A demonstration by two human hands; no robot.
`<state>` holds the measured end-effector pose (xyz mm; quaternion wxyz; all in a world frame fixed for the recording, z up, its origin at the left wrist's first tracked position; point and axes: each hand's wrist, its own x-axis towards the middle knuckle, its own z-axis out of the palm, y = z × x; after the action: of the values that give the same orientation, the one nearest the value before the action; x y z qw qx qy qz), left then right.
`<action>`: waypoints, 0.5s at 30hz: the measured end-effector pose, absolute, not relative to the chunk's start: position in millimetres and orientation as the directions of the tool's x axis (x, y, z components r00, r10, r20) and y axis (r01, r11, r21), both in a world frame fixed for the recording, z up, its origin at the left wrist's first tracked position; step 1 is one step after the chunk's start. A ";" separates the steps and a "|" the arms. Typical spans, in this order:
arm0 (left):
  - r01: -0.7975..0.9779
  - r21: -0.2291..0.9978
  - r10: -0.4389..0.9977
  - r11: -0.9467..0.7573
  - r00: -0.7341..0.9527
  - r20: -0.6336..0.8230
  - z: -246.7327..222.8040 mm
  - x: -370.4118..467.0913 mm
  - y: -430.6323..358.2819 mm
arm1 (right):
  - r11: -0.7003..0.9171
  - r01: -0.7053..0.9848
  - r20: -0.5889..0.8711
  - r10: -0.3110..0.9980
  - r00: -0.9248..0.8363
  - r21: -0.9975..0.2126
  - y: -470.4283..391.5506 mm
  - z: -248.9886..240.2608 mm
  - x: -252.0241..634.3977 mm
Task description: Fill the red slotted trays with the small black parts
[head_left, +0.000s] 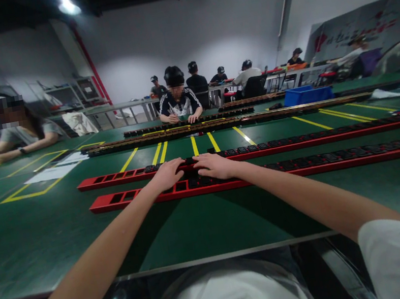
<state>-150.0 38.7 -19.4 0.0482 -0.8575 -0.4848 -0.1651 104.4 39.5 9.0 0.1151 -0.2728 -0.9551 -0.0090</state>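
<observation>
Two long red rails lie across the table, one behind the other. Black square parts fill most of the far rail (113, 183) and the near rail (109, 207), while several pockets at their left ends are bare. My left hand (168, 175) rests at the far rail, its fingers stretched to the right and its thumb apart from them. Facing it, my right hand (218, 166) reaches over the same rail with fingers extended leftward. Dark parts show in the narrow gap between both hands. What lies beneath the fingers is hidden.
Long dark strips (166, 135) lie farther back, with a blue bin (308, 94) behind them. Across the table sits a co-worker (178, 99); another person (25, 123) is at the left. Paper sheets (55, 172) and yellow tape lines (130, 159) mark the green tabletop (213, 224).
</observation>
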 end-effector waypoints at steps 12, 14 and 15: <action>0.847 0.084 0.817 -0.525 0.474 0.329 -20.7 -151.3 38.3 | 0.827 0.561 0.198 0.554 -0.808 -0.027 41.9 5.9 104.1; 0.846 0.085 0.817 -0.526 0.474 0.328 -21.3 -151.2 38.6 | 0.827 0.562 0.189 0.556 -0.810 -0.025 41.3 6.6 103.9; 0.846 0.086 0.817 -0.526 0.475 0.328 -21.4 -151.1 38.6 | 0.827 0.562 0.185 0.557 -0.810 -0.025 41.3 6.7 103.8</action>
<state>-151.1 38.6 -21.4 0.0441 -0.8576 -0.4847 -0.1663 103.8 41.3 6.7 0.0924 -0.2941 -0.9512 -0.0154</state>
